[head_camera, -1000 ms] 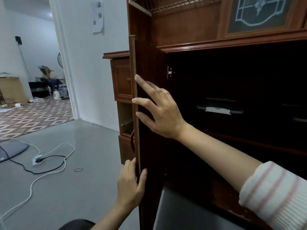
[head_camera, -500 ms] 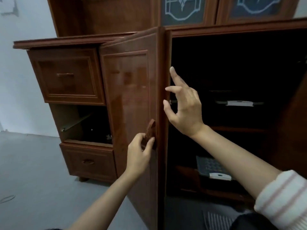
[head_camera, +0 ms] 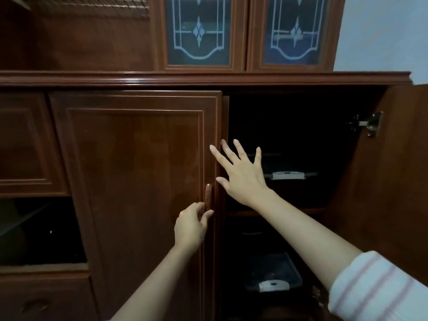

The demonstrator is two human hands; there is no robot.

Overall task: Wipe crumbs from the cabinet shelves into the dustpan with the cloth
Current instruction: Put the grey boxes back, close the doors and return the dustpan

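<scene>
The brown wooden cabinet's left door (head_camera: pixel 139 170) stands nearly flush with the frame. My left hand (head_camera: pixel 191 228) holds the lower end of its wooden handle (head_camera: pixel 208 193) between thumb and fingers. My right hand (head_camera: pixel 243 177) is open with fingers spread, its fingertips at the door's right edge, in front of the dark interior. A shelf (head_camera: pixel 296 211) crosses the open right half. No cloth or dustpan is in view.
The right door (head_camera: pixel 393 181) hangs open, its metal hinge (head_camera: pixel 370 123) showing. Dark containers with white latches sit on the upper shelf (head_camera: pixel 287 174) and the lower level (head_camera: pixel 273 274). At left are a drawer (head_camera: pixel 25 144) and an open compartment (head_camera: pixel 34 232); glass doors (head_camera: pixel 199 31) are above.
The left door has swung from wide open to almost closed, with my left hand on its handle. My right hand followed the door's edge and my view turned to face the cabinet.
</scene>
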